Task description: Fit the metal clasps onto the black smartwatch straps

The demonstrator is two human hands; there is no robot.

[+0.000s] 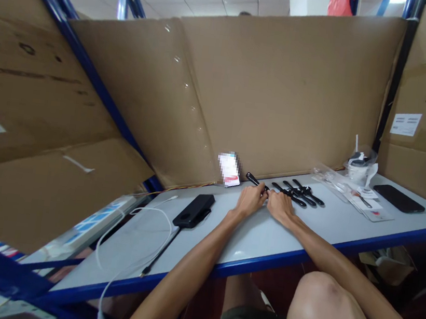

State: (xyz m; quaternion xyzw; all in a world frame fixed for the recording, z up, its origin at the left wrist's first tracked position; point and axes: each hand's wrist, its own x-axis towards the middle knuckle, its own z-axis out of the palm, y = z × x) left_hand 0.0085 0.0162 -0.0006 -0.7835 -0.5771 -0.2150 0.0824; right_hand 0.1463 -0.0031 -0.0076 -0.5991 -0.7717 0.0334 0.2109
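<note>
Right of frame centre: left hand (250, 200) closed on black handle (251, 177); right hand (279, 206) just beside — grip hidden, cannot tell. Two-handed working, seemingly — next move calls for steady hold.

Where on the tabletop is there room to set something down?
Between the black device and your left hand; also between the black items and blue front edge, right of your right forearm. Crowded: back right, with plastic packets, cup and dark phone.
</note>
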